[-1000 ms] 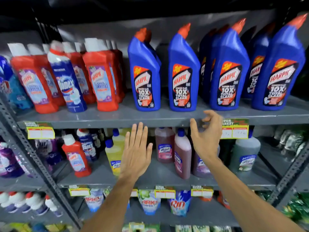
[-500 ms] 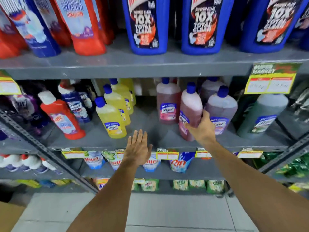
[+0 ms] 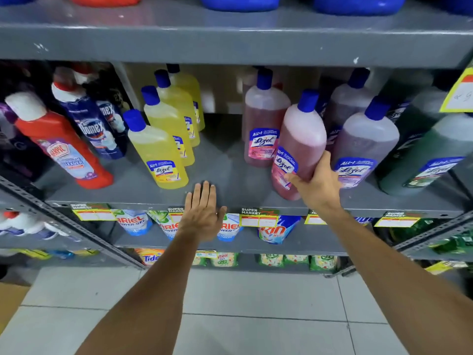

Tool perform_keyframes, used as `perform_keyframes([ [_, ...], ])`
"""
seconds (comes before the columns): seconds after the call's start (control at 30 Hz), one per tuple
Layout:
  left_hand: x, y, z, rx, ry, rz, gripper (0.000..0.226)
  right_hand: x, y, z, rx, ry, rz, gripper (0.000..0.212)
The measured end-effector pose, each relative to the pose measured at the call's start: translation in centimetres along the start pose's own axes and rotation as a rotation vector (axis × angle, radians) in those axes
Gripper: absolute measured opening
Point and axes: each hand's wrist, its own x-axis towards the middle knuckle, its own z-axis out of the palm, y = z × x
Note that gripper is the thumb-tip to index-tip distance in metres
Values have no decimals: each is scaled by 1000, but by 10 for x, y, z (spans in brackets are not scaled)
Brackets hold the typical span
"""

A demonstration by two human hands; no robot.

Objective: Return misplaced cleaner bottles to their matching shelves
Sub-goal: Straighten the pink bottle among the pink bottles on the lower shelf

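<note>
My right hand (image 3: pixel 316 184) grips the lower body of a pink Lizol bottle (image 3: pixel 300 139) with a blue cap, standing tilted near the front of the grey middle shelf (image 3: pixel 230 175). A second pink Lizol bottle (image 3: pixel 263 119) stands behind it to the left. My left hand (image 3: pixel 203 213) is flat with fingers apart at the shelf's front edge, holding nothing. A red Harpic bottle (image 3: pixel 60 147) and a blue Domex bottle (image 3: pixel 87 116) stand at the left of the same shelf, beside a row of yellow Lizol bottles (image 3: pixel 160 149).
Purple Lizol bottles (image 3: pixel 363 147) and dark green ones (image 3: pixel 422 157) stand right of the held bottle. The upper shelf (image 3: pixel 230 39) overhangs the bottles. Detergent pouches (image 3: pixel 276 230) hang on the shelf below. Tiled floor (image 3: pixel 230 303) lies underneath.
The view has dropped from the top shelf to the middle one. My right hand came down and closed around the pink Lizol bottle; my left hand lowered to the shelf edge.
</note>
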Motion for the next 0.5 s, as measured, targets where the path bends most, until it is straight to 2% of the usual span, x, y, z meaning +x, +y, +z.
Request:
perform_keyframes([
  [0.13, 0, -1, -3, -37, -32, 5, 71, 1, -1, -4, 70, -185, -26, 71],
  [0.33, 1, 0, -7, -36, -73, -3, 72, 11, -10, -4, 250, -423, -32, 83],
  [0.4, 1, 0, -7, -34, -75, -6, 71, 13, -11, -3, 267, -450, -14, 88],
  [0.5, 2, 1, -7, -32, -84, -10, 72, 10, -15, 3, 202, -390, -8, 93],
])
